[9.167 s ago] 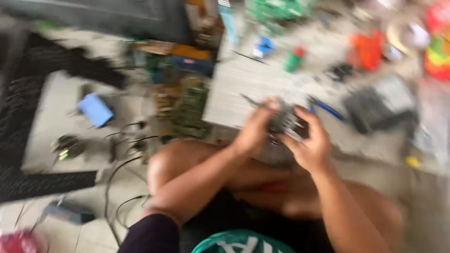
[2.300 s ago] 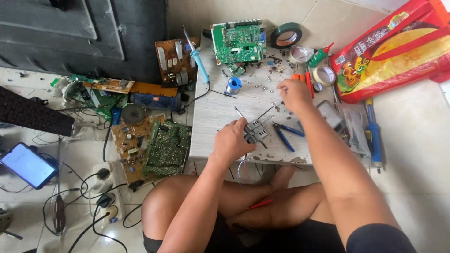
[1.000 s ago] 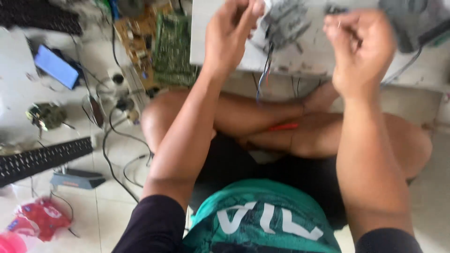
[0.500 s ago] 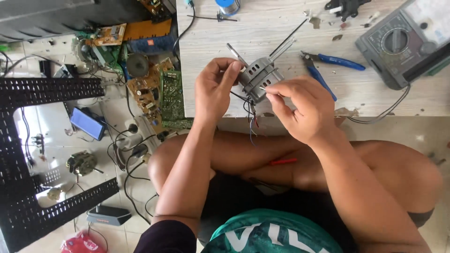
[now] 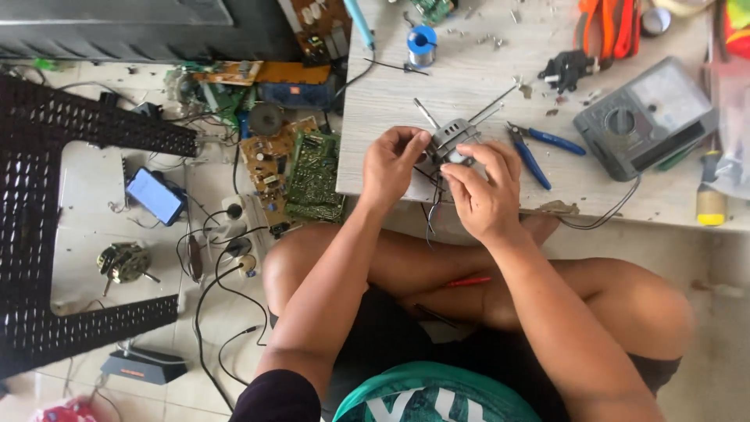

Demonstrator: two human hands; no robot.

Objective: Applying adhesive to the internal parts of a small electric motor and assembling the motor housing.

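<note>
Small grey metal motor [image 5: 451, 141] with dull steel shaft; pale matt wood-grain tabletop [image 5: 469, 78]; glossy blue plastic-handled pliers [image 5: 539, 148].

You're holding a grey metal motor [image 5: 455, 141] beside blue-handled pliers [image 5: 539, 148] and a grey meter [image 5: 644, 117] on the pale wood-grain board [image 5: 469, 70], with green circuit boards [image 5: 312, 168] at your left.

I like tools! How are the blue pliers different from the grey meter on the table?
The pliers are thin, with blue handles, and lie close beside the right hand. The meter is a wide grey box with a round dial, farther to the side, and a dark wire runs from it. The pliers have no wire. Both lie flat on the pale table, and neither hand holds them.
</note>
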